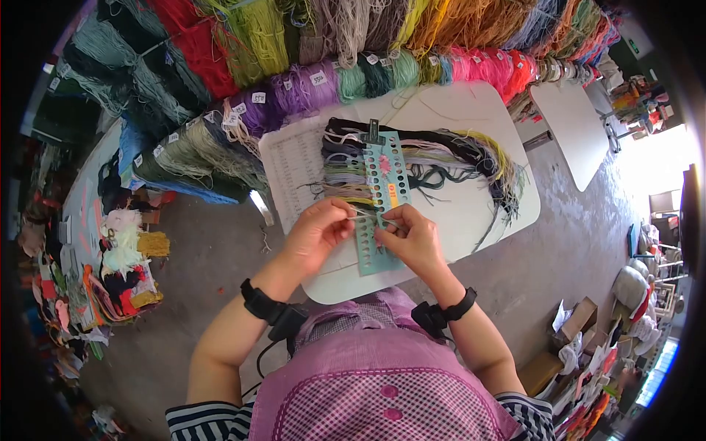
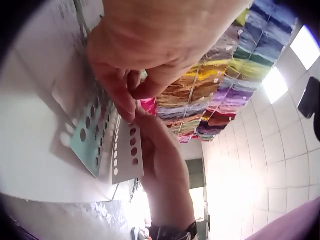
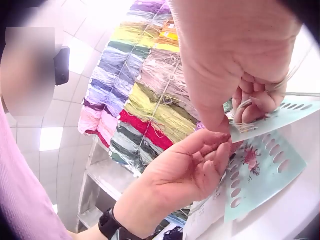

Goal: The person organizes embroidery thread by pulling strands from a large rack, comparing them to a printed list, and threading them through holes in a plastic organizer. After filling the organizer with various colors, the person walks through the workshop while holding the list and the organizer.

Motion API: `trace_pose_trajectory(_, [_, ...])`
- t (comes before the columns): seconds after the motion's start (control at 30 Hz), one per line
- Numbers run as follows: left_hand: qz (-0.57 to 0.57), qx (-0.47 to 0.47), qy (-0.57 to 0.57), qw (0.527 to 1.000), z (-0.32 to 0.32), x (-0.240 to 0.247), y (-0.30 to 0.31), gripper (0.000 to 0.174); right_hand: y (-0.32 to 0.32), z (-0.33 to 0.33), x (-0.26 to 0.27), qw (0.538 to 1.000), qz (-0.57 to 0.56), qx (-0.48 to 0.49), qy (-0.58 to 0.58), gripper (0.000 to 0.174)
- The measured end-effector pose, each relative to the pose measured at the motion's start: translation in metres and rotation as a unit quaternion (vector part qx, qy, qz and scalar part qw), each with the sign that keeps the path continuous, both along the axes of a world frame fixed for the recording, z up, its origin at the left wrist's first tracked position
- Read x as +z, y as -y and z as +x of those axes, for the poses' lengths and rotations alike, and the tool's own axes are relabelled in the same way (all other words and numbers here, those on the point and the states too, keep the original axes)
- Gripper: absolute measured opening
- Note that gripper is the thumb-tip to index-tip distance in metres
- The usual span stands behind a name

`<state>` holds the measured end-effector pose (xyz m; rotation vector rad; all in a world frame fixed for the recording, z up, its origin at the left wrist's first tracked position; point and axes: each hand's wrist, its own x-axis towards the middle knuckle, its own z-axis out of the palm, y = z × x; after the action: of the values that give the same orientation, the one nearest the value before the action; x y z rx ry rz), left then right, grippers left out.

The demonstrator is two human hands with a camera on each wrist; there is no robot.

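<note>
A teal card (image 1: 371, 252) with rows of punched holes and a printed flower lies on the white table, threads of many colours looped along its upper part. At its lower half the left hand (image 1: 318, 229) pinches a pale thread at the card's left edge. Close beside it the right hand (image 1: 414, 239) has curled fingers round pale strands, seen in the right wrist view crossing the right hand (image 3: 245, 65). Two layers of punched card (image 3: 265, 175) stand apart there, one above the other. Both hands' fingertips nearly meet; the exact grip on the thread is partly hidden.
A black clip (image 1: 373, 132) sits at the card's top, and long loose threads (image 1: 478, 158) trail right across the table (image 1: 507, 220). A printed sheet (image 1: 294, 165) lies at the left. Hanging skeins (image 1: 257, 44) line the far side.
</note>
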<state>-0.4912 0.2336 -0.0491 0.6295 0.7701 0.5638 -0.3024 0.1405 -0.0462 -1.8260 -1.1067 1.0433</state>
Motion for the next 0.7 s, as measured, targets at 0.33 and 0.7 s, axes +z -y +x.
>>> trace_pose_trajectory(0.33, [0.19,-0.317,-0.075,0.926,0.031,0.003,0.003,0.025,-0.005,-0.003,0.001,0.999,-0.003,-0.034,0.024,0.043])
trace_pose_trajectory(0.7, [-0.046,0.166,-0.046,0.984,-0.149,0.043,-0.098,0.028,-0.003,0.008,-0.013,0.996,0.016,0.003,-0.091,0.015])
